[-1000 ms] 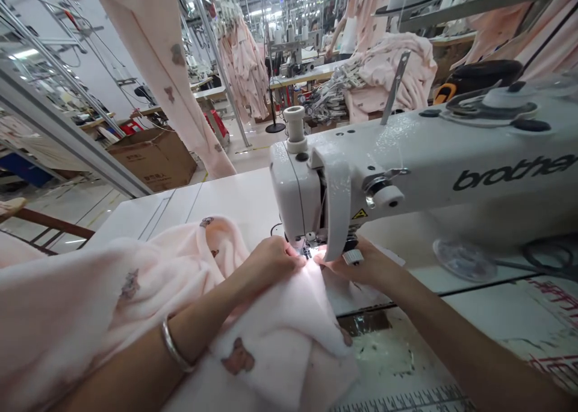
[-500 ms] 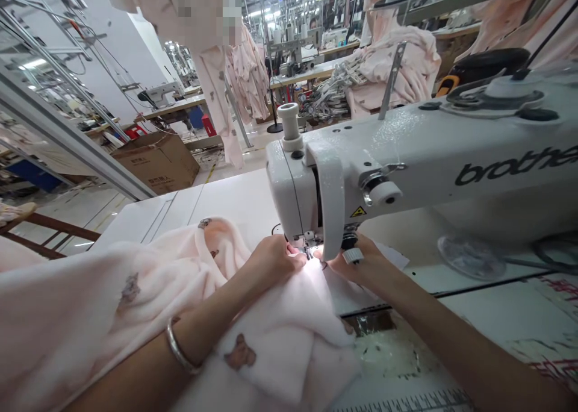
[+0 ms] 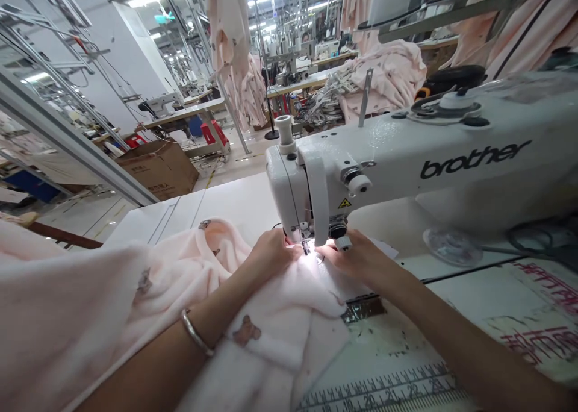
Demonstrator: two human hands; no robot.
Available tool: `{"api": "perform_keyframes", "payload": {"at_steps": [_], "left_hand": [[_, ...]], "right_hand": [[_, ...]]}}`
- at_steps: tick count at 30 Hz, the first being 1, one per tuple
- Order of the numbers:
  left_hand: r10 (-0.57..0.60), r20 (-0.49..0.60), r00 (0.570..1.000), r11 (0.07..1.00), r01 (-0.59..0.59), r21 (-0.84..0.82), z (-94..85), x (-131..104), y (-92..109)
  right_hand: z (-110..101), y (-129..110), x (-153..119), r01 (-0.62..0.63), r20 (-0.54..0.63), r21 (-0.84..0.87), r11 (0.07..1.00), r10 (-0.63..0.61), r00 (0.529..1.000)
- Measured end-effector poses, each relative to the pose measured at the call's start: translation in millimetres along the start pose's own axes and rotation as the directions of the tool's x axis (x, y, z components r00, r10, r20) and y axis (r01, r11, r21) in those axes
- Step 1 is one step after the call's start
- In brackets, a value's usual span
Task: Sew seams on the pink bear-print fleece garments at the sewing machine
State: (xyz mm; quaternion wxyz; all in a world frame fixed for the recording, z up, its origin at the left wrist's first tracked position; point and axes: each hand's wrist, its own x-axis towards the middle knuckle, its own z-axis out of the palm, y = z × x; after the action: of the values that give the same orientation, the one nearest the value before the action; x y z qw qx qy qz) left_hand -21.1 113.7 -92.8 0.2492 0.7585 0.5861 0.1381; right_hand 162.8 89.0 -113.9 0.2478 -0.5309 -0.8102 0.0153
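Workshop floor beyond the hands holds a cardboard box and hanging pink clothes. Pink cloth runs under the sewing machine between the hands and heaps leftward on the white table, which seems to bear its weight. Fingers bunched, the left hand grasps the cloth beside the metal foot, probably keeping it flat; the right hand reaches in opposite, its grip unclear behind a white knob
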Motion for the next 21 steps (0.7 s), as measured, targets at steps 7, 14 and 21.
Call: {"api": "perform_keyframes", "payload": {"at_steps": [7,14,21], "left_hand": [[0.033,-0.02,0.999,0.999,-0.033,0.007,2.4,3,-6],[0.041,-0.009,0.999,0.998,-0.04,0.043,1.4,1,-3],[0.019,-0.034,0.999,0.998,-0.017,0.057,4.4,0,-5]], "right_hand": [[-33,-25,-57,0.206,-0.095,0.198,0.958,-0.191,0.977],[-13,-37,-55,0.38,-0.195,0.273,0.884,-0.336,0.921],[-7,-47,-70,0.412,-0.146,0.068,0.908,-0.4,0.905]]}}
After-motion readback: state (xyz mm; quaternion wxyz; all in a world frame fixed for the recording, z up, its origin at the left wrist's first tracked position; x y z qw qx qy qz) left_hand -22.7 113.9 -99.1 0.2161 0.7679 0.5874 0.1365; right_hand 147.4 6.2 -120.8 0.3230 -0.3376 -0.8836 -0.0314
